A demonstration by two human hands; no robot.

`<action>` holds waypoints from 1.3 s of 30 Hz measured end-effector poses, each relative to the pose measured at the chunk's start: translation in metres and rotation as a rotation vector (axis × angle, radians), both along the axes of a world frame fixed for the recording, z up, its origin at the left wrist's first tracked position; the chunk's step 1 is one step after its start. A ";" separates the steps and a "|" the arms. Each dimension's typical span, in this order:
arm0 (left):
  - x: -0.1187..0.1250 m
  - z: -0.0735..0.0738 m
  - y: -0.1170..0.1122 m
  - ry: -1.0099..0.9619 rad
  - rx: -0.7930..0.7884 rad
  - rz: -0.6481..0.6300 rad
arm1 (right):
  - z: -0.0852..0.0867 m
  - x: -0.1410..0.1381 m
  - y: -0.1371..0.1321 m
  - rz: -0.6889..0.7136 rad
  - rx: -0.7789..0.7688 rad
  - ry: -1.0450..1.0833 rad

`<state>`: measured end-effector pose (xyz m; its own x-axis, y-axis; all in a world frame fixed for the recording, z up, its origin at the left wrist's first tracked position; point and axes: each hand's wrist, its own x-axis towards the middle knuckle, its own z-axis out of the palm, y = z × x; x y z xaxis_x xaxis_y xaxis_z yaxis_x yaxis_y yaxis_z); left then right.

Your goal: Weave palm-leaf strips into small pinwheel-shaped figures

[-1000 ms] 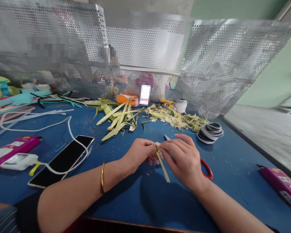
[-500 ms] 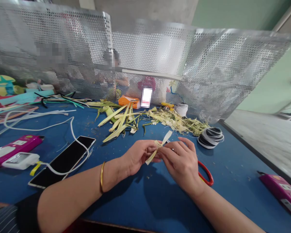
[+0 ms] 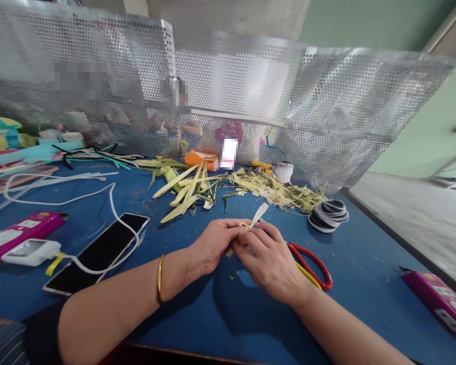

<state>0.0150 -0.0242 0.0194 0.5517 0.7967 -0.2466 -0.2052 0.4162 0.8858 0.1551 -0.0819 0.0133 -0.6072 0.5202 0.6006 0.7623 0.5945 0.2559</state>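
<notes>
Leftward over the husk strip the right hand has slid since 0.5 s ago, baring more of the scissors, with their smooth red and yellow handles. The pale, flat, papery strip is held above the tabletop, between both hands; the left hand pinches its gathered part between thumb and fingers, and the right grip is pressed on it too, hiding its middle. 1 end flares up past the fingers. Beyond lie long, ribbed husk leaves and a frayed, stringy pile of shreds, with a round black-and-white roll near the pile. At left, a white cable loops across a glossy black phone. Behind everything, a perforated, silvery screen partly blocks the view.
</notes>
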 end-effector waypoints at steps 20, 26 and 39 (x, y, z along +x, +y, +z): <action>-0.002 0.005 0.003 0.171 0.070 -0.034 | -0.004 0.017 0.014 -0.116 -0.560 1.078; -0.002 0.003 0.002 0.142 0.048 -0.017 | -0.003 0.016 0.007 -0.068 -0.247 0.615; -0.004 0.004 0.004 0.143 0.113 -0.125 | -0.008 0.013 0.011 -0.161 -0.557 1.040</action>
<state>0.0113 -0.0200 0.0234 0.6137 0.7513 -0.2426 -0.0268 0.3269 0.9447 0.1680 -0.0713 0.0049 0.1341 0.8911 0.4334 0.5272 0.3062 -0.7927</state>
